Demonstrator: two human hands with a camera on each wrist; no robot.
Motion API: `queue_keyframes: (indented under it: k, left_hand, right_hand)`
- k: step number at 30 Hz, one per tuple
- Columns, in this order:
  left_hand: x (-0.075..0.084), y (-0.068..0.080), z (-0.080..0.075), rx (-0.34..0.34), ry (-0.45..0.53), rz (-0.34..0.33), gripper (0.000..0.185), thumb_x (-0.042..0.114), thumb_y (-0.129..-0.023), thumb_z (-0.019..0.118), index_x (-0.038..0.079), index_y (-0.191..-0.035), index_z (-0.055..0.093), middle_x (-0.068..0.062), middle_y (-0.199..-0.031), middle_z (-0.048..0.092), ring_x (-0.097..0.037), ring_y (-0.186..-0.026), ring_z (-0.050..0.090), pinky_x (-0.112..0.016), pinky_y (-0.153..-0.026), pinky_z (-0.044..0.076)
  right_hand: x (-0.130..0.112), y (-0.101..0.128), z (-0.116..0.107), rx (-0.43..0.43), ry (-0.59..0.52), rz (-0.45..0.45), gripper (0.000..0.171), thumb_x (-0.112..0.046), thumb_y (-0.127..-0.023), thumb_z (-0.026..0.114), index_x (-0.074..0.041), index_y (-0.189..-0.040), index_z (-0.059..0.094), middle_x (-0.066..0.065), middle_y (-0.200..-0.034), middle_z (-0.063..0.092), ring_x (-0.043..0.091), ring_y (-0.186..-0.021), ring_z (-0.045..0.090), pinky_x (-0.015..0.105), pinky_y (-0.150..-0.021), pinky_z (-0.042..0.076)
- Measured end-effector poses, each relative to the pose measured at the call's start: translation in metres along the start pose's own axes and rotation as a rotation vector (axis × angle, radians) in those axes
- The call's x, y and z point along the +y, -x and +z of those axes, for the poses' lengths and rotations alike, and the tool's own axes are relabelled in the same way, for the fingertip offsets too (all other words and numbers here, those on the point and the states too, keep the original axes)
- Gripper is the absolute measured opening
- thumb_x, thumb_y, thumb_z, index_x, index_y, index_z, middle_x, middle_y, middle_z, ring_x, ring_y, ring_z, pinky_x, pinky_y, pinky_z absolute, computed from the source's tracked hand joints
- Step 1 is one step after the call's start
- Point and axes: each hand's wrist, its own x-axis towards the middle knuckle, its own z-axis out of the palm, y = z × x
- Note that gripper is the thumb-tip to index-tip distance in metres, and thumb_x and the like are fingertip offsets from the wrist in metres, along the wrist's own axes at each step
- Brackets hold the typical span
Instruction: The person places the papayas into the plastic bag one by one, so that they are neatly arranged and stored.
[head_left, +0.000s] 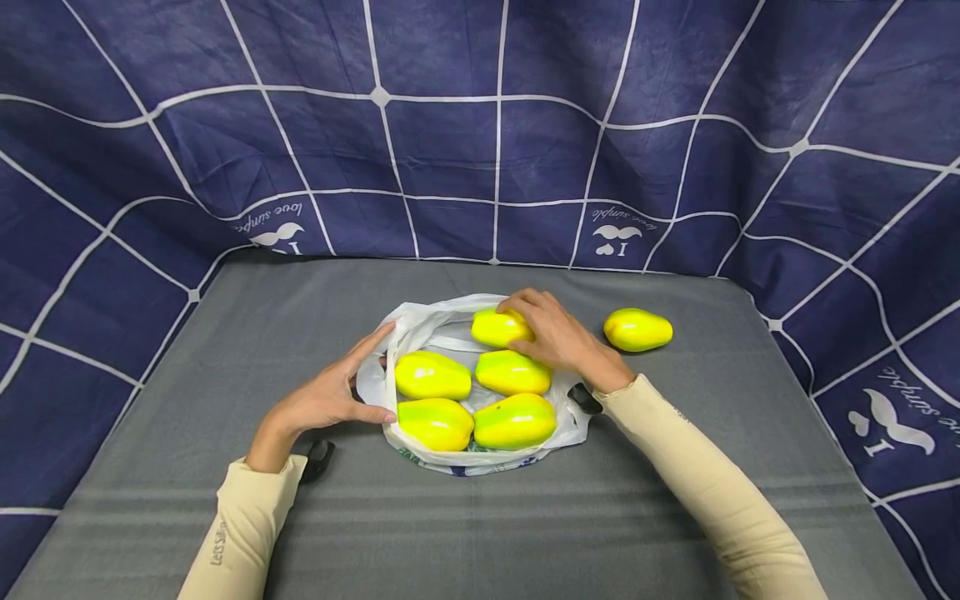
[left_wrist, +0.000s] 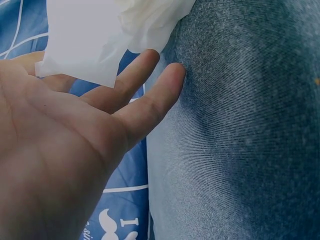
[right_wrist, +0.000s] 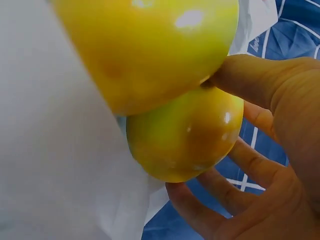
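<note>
A white plastic bag (head_left: 375,383) stands with its mouth spread wide, and several glossy yellow-green papayas (head_left: 432,376) lie inside. My right hand (head_left: 551,329) grips a papaya (head_left: 495,328) at the bag's back right. In the right wrist view, thumb and fingers wrap that papaya (right_wrist: 185,137), while another papaya (right_wrist: 155,55) lies close in front. My left hand (head_left: 330,396) rests along the bag's left side, thumb near the rim. The left wrist view shows its fingers (left_wrist: 155,105) fairly straight against white plastic (left_wrist: 85,40).
One more papaya (head_left: 637,330) lies on the grey cloth to the right of the bag. The grey-covered table (head_left: 375,533) meets a dark blue, white-gridded curtain (head_left: 442,150) at the back and sides. Denim (left_wrist: 240,130) fills much of the left wrist view.
</note>
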Motion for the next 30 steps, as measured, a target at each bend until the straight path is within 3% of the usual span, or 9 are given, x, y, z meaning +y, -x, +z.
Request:
queue_keyframes:
  k: [10, 30]
  left_hand:
    - [0.001, 0.001, 0.0, -0.003, -0.003, -0.012, 0.123, 0.031, -0.069, 0.093, 0.032, -0.162, 0.012, -0.002, -0.169, 0.007, -0.031, -0.155, 0.007, -0.063, -0.119, 0.013]
    - [0.002, 0.0, 0.001, -0.016, 0.005, -0.015, 0.124, 0.03, -0.07, 0.093, 0.033, -0.162, 0.009, -0.003, -0.169, 0.005, -0.031, -0.155, 0.006, -0.062, -0.119, 0.016]
  right_hand:
    - [0.006, 0.006, -0.001, -0.028, -0.008, -0.046, 0.043, -0.013, -0.093, 0.071, -0.004, -0.134, 0.059, 0.017, -0.135, 0.057, 0.036, -0.123, 0.05, 0.048, -0.107, 0.039]
    - [0.015, 0.013, 0.002, -0.035, -0.006, -0.008, 0.038, -0.011, -0.097, 0.064, -0.006, -0.134, 0.06, 0.017, -0.136, 0.056, 0.037, -0.119, 0.05, 0.047, -0.099, 0.043]
